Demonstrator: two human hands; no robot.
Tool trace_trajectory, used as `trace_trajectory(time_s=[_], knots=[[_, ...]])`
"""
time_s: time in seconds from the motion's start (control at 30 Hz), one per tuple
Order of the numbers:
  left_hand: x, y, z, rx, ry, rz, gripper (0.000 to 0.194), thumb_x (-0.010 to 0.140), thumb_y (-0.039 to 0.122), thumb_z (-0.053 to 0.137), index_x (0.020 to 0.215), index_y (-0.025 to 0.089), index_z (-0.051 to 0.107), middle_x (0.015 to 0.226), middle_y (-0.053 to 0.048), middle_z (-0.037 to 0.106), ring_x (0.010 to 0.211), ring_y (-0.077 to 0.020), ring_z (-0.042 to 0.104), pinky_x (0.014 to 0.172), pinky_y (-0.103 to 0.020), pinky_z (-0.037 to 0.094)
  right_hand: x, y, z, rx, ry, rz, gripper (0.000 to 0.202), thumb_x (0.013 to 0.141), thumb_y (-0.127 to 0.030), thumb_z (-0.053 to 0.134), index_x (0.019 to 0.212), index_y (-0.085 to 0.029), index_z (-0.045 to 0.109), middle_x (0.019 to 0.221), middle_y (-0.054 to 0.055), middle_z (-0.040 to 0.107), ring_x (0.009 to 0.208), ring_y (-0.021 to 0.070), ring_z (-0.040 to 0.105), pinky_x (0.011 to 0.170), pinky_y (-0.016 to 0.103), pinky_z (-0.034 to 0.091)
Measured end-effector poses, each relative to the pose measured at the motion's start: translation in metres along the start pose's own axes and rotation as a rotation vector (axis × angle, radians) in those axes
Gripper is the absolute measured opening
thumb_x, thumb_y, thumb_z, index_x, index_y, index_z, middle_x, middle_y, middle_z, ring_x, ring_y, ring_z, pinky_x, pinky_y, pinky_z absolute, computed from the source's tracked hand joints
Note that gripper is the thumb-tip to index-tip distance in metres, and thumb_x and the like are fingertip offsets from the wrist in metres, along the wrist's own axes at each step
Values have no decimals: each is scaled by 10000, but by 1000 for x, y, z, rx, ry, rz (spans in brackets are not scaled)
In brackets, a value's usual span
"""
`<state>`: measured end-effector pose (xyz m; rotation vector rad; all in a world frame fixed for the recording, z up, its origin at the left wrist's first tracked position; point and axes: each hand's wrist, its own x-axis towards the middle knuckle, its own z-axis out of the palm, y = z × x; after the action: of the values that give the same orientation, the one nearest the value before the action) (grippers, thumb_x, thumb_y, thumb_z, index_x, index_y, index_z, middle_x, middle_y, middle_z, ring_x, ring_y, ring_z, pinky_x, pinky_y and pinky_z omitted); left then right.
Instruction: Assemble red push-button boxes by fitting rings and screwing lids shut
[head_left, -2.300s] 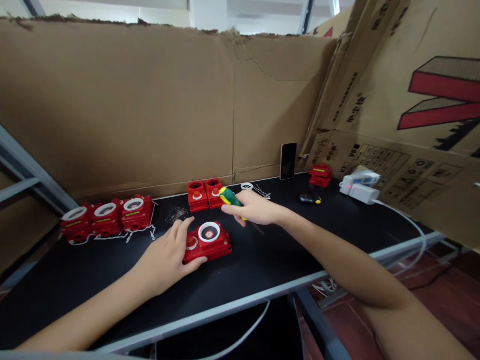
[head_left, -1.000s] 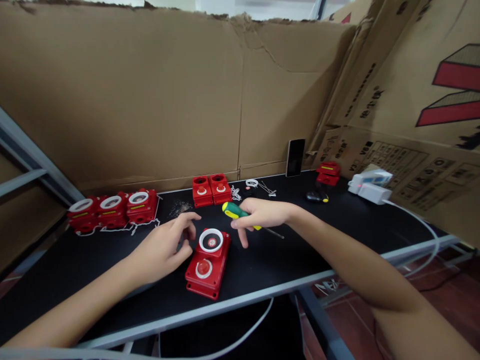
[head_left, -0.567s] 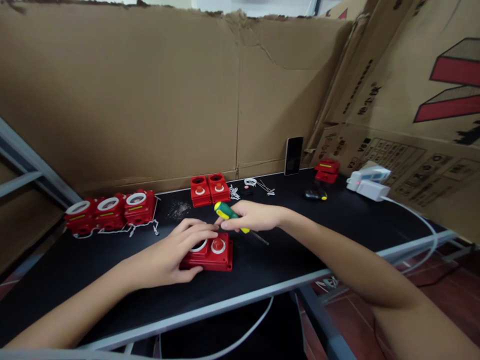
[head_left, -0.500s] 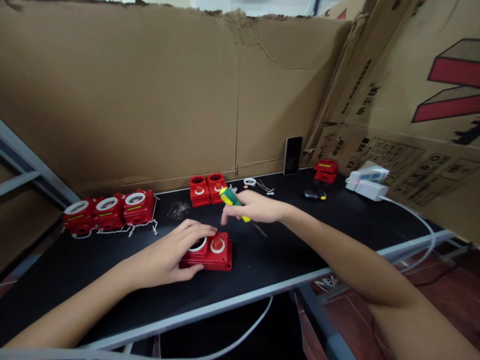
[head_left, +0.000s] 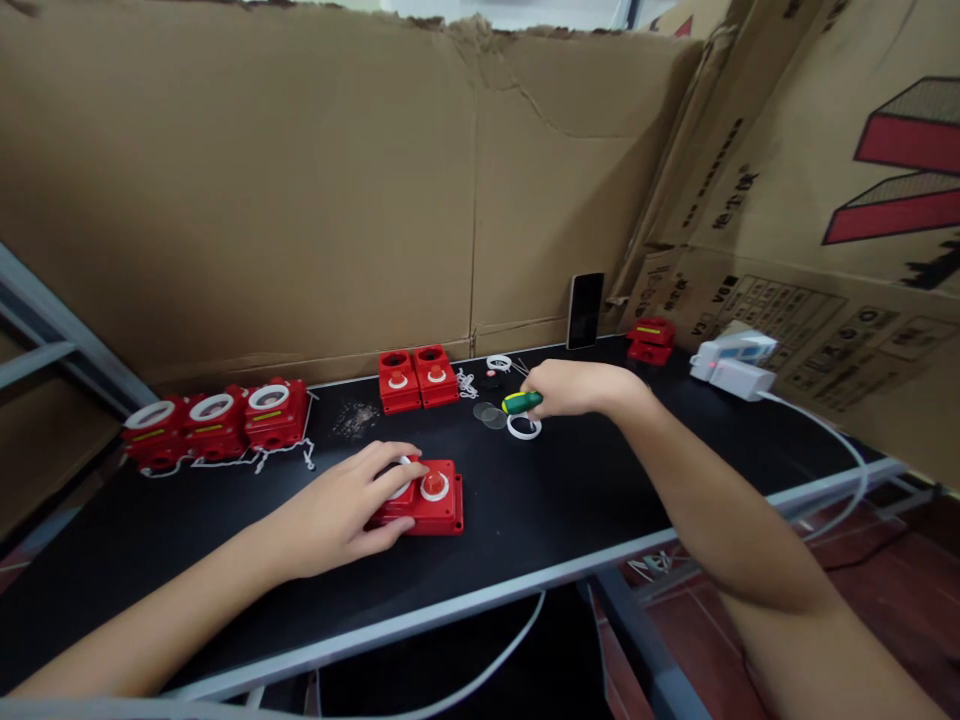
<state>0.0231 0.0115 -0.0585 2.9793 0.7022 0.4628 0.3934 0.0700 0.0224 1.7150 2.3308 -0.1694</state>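
My left hand (head_left: 360, 508) rests with its fingers spread over the left part of a red box (head_left: 444, 512), thumb at the front side, on the black table. On the box's right part is a round red button in a white ring. Farther right and back, my right hand (head_left: 571, 388) is closed on a screwdriver (head_left: 523, 402) with a green and yellow handle. Below the handle lies a white ring (head_left: 524, 427), and clear round discs (head_left: 490, 415) lie just left of it.
Three red boxes with white rings (head_left: 214, 420) stand at the left, strung with white cord. Two more red boxes (head_left: 418, 380) stand at the back beside coiled cord. A phone (head_left: 586, 310) leans on the cardboard (head_left: 337, 190). A white power adapter (head_left: 735, 368) sits at the right.
My right hand has moved right and back with the screwdriver, away from the red box. The discs and the nearer white ring now show. My left hand stays on the box.
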Motion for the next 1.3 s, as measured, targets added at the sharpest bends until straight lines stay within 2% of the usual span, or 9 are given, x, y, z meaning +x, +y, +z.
trace_trajectory(time_s=[0.07, 0.13, 0.3, 0.43, 0.6, 0.8, 0.97, 1.07, 1.3], knots=[[1, 2, -3, 6, -17, -14, 428, 1132, 281, 657, 1557, 250, 606, 1583, -181, 672, 1405, -346, 722, 1166, -478, 647, 0, -3, 0, -22, -63, 20, 164, 958, -297, 881, 1047, -162, 912, 975, 110, 888, 905, 276, 849, 654, 304, 458], [1, 3, -5, 6, -17, -21, 433, 1125, 276, 669, 1553, 248, 613, 1587, -180, 672, 1404, -348, 725, 1163, -478, 649, 2, -8, 2, -48, -82, 50, 261, 963, -341, 882, 1118, -134, 915, 1035, 158, 893, 952, 312, 865, 661, 313, 478], [1, 2, -3, 7, -20, -24, 437, 1118, 272, 676, 1551, 253, 621, 1589, -174, 672, 1409, -346, 721, 1172, -477, 643, 7, -21, 9, -101, -80, 94, 363, 957, -270, 861, 1258, -69, 893, 1174, 277, 879, 1092, 401, 882, 794, 356, 580], [1, 2, -3, 11, -25, -29, 440, 1118, 278, 680, 1553, 254, 620, 1584, -171, 673, 1407, -344, 719, 1171, -475, 642, 7, -25, 10, -110, -76, 83, 404, 951, -235, 843, 1321, -74, 874, 1189, 281, 879, 1109, 389, 886, 853, 356, 610], [1, 4, -5, 11, -20, -21, 436, 1124, 275, 667, 1556, 245, 615, 1574, -178, 675, 1388, -347, 727, 1165, -481, 645, 6, -26, 9, -112, -81, 62, 383, 926, -221, 841, 1273, -63, 884, 1145, 272, 884, 1074, 395, 888, 806, 360, 603], [1, 4, -4, 9, -20, -24, 427, 1126, 286, 657, 1550, 249, 617, 1573, -187, 678, 1393, -357, 725, 1166, -492, 647, -3, -19, 2, -78, 38, 63, 280, 923, -258, 811, 1139, -104, 901, 1115, 246, 882, 1030, 388, 871, 738, 357, 552], [2, 4, -4, 15, -19, -24, 421, 1128, 287, 657, 1545, 246, 616, 1563, -185, 679, 1375, -353, 731, 1149, -486, 653, -5, -20, -1, -11, 181, 36, 266, 959, -251, 768, 1186, -157, 871, 1109, 182, 870, 976, 316, 829, 693, 325, 450], [2, 5, -6, 17, -24, -22, 425, 1131, 279, 653, 1552, 240, 610, 1566, -188, 674, 1387, -359, 725, 1158, -496, 648, 1, -26, 4, 76, 254, -47, 283, 938, -265, 809, 1208, -190, 849, 1038, 105, 854, 912, 250, 773, 706, 296, 420], [3, 5, -6, 24, -20, -15, 427, 1126, 268, 651, 1549, 237, 606, 1562, -184, 674, 1380, -353, 725, 1158, -486, 645, 16, -35, 21, 353, 347, -417, 168, 839, -92, 836, 981, -181, 826, 879, 5, 790, 832, 176, 674, 776, 267, 394]])
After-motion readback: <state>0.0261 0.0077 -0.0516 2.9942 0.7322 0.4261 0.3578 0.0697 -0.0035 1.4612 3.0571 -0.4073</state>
